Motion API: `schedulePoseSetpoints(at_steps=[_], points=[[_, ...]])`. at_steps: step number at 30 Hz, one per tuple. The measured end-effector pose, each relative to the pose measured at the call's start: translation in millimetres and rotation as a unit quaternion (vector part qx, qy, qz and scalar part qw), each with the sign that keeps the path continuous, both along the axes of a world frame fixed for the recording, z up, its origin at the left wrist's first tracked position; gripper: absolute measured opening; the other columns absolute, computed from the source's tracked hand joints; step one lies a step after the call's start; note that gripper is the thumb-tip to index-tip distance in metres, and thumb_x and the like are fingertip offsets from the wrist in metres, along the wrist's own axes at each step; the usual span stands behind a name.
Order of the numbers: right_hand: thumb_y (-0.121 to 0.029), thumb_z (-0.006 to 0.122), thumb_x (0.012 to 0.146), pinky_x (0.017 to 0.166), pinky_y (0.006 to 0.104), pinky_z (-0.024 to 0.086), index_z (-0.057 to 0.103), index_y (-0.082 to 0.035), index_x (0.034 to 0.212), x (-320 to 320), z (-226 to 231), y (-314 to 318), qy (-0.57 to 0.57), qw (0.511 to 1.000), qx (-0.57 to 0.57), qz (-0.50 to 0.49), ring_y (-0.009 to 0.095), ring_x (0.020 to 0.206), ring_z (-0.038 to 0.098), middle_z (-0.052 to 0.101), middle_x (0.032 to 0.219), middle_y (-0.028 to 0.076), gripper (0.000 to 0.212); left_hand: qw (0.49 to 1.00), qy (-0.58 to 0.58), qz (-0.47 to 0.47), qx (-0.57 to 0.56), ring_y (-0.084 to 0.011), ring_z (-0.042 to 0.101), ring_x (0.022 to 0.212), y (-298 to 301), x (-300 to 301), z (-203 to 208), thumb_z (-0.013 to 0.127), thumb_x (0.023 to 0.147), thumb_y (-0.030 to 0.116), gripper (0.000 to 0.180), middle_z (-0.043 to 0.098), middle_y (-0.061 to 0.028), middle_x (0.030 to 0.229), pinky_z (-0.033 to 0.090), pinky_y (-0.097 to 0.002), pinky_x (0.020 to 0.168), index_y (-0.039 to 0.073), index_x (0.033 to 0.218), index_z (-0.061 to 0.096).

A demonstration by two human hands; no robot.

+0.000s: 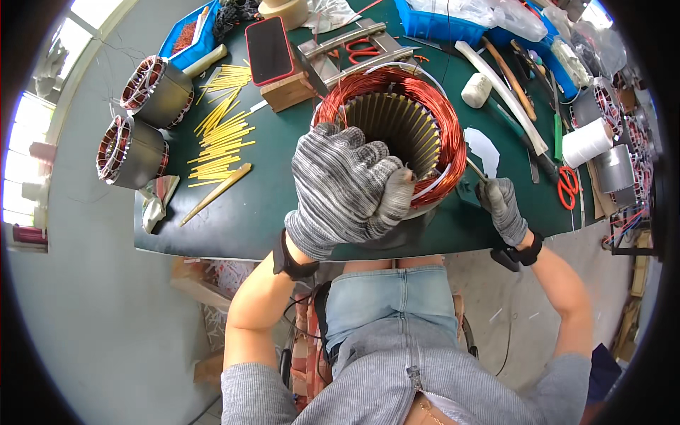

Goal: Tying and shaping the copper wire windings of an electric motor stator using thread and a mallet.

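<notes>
A motor stator (388, 117) with red copper windings around its top stands upright on the dark green table (283, 191) in front of me. Yellow slot strips line its bore. In a striped grey glove, my left hand (347, 188) lies over the near left part of the winding, fingers curled in and closed on it; the fingertips are partly hidden. My right hand (504, 205), gloved too, is closed around a thin rod-like tool (476, 168) beside the stator's right side. The tool's exact kind cannot be made out. White cord (433, 185) shows along the winding.
Two finished stators (145, 152) stand at left near yellow strips (221, 145) and a pointed wooden stick (216, 195). A phone (269, 51) leans on a wooden block behind. At right lie a white mallet (476, 91), red-handled scissors (568, 188), a thread spool (586, 142) and blue bins (443, 25).
</notes>
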State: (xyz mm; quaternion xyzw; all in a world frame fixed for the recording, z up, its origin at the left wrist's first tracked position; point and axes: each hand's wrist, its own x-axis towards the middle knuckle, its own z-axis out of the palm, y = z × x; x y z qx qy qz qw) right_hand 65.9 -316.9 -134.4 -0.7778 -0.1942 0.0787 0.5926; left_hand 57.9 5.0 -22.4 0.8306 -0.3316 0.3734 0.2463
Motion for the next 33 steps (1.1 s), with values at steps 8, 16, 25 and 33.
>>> schedulePoseSetpoints(at_steps=[8, 16, 25, 33], points=[[-0.013, 0.056, 0.091, 0.059, 0.0333, 0.043, 0.057, 0.0, 0.082, 18.8, 32.8, -0.7, -0.335, 0.931, -0.142, -0.007, 0.023, 0.062, 0.052, 0.052, 0.071, 0.012, 0.016, 0.994, -0.077, 0.077, 0.004, -0.0244, 0.057, 0.08, -48.0, -21.5, -0.6, 0.072, 0.065, 0.028, 0.028, 0.062, -0.0015, 0.108, 0.043, -0.0388, 0.067, 0.019, 0.091, 0.07], [-0.011, 0.056, 0.088, 0.075, 0.0325, 0.051, 0.063, -0.003, 0.107, -33.1, 110.9, -56.2, -0.251, 0.933, -0.256, -0.022, 0.025, 0.081, 0.063, 0.064, 0.089, 0.012, 0.022, 0.954, -0.114, 0.254, 0.115, -0.0254, 0.056, 0.087, -75.5, -25.1, -23.9, 0.068, 0.07, 0.028, 0.023, 0.058, -0.0034, 0.122, 0.042, -0.0423, 0.075, 0.026, 0.093, 0.071], [-0.014, 0.06, 0.084, 0.059, 0.0352, 0.048, 0.065, -0.024, 0.12, -101.0, 93.2, -21.9, -0.306, 0.906, -0.289, -0.053, 0.025, 0.061, 0.056, 0.064, 0.093, 0.006, 0.037, 0.974, -0.097, 0.183, 0.092, -0.0303, 0.044, 0.117, -0.3, -57.6, -33.8, 0.086, 0.065, 0.027, 0.037, 0.05, -0.0024, 0.12, 0.037, -0.0437, 0.098, 0.039, 0.096, 0.071], [-0.013, 0.066, 0.081, 0.055, 0.0319, 0.047, 0.064, -0.029, 0.121, -90.3, 114.9, -14.2, -0.378, 0.848, -0.367, -0.064, 0.02, 0.059, 0.056, 0.064, 0.089, 0.004, 0.043, 0.991, 0.02, 0.073, 0.112, -0.0308, 0.051, 0.102, -9.1, -46.2, -10.6, 0.079, 0.057, 0.018, 0.037, 0.059, -0.007, 0.105, 0.037, -0.047, 0.092, 0.025, 0.093, 0.072]])
